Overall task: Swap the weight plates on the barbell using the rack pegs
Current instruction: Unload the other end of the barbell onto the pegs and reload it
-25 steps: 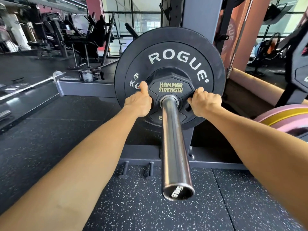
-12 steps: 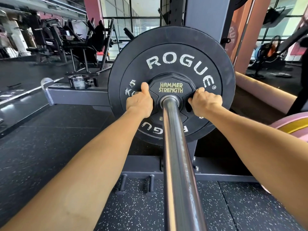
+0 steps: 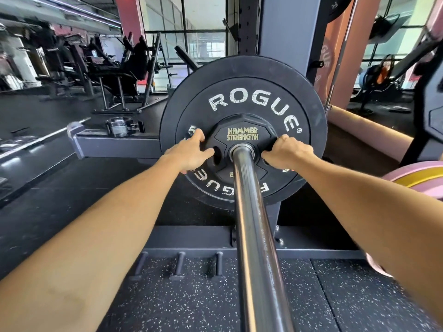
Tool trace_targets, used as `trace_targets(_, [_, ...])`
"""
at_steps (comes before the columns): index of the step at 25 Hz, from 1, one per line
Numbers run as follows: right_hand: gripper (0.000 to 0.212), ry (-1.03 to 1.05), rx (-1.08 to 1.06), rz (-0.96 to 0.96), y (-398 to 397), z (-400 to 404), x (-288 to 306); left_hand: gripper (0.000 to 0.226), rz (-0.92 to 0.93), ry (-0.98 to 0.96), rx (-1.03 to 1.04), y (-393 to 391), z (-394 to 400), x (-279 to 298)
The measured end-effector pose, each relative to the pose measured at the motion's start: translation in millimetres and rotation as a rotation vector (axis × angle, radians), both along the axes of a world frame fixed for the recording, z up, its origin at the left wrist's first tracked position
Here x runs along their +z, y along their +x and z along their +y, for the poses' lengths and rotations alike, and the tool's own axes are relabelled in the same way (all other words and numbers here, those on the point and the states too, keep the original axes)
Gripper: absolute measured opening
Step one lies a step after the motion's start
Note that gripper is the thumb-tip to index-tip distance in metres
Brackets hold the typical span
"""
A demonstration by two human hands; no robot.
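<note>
A steel barbell sleeve runs away from me through two plates. The outer one is a small black Hammer Strength plate. Behind it sits a large black Rogue bumper plate. My right hand grips the small plate's right edge with curled fingers. My left hand lies at its left edge with thumb and fingers loosely spread, just touching the rim; the plate's left grip hole shows uncovered.
A grey rack upright rises behind the plates, and its base carries three short pegs on the speckled rubber floor. A pink and yellow plate lies at the right, with a black plate above it. A collar rests on the left beam.
My left hand has loosened from its grip on the small plate and opened at the plate's left edge. The right hand keeps its hold. My view has moved closer along the sleeve.
</note>
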State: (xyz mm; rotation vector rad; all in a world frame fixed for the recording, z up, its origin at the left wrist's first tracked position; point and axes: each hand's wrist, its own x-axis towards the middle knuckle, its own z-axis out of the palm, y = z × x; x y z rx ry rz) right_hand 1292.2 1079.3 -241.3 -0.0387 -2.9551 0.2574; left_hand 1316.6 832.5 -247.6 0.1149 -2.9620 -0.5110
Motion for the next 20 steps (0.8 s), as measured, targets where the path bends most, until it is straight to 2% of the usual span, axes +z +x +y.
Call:
trace_targets(3, [0.047,0.035,0.073,0.07,16.4,-18.4,16.1,0.054,0.071,0.045,-0.003,19.2,-35.1,9.3])
trace_targets(8, [0.059,-0.13,0.323,0.156,43.7,-85.4,33.9,0.067,0.081,0.055,0.039,68.0,-102.8,32.8])
trace_targets(14, [0.065,-0.289,0.545,0.031,64.2,-186.4,47.1,0.072,0.112,0.055,0.172,122.9,-208.8,49.7])
trace_targets(20, [0.063,-0.385,0.681,-0.078,22.9,-280.5,63.6,0.076,0.118,0.035,0.191,90.7,-269.2,64.3])
